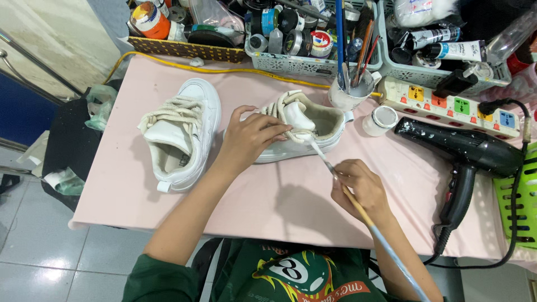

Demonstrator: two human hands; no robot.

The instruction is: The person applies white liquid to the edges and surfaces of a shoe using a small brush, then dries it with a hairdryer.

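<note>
1. The table [268, 207] fills the middle of the frame, covered in pale pink. Its near edge runs along the bottom, just above the person's green shirt, and its left edge drops off at lower left. The barest stretch lies at lower centre, between the 2 forearms.
2. The hair dryer [464, 154] lies at right, black and paint-flecked. Its cord loops off the lower right edge and looks easy to snag.
3. The left shoe [182, 131], white with loose cream laces, sits left of centre, untouched.
4. The right shoe [305, 131] sits at centre, just beside the other. It looks light, with a stiff sole and a soft collar; the firm side wall seems the best place to grip. Wet paint would smear.
5. The left hand [249, 137] is clamped on that shoe's near side, fingers curled over the laces.
6. The right hand [363, 190] is closed around the brush [335, 176], pinched low on the handle, with the tip touching the shoe's collar. The brush looks thin and light.
7. The cup [349, 92] of brushes and the small jar [380, 119] stand close behind at upper centre and could tip. Baskets crowd the top edge.
</note>
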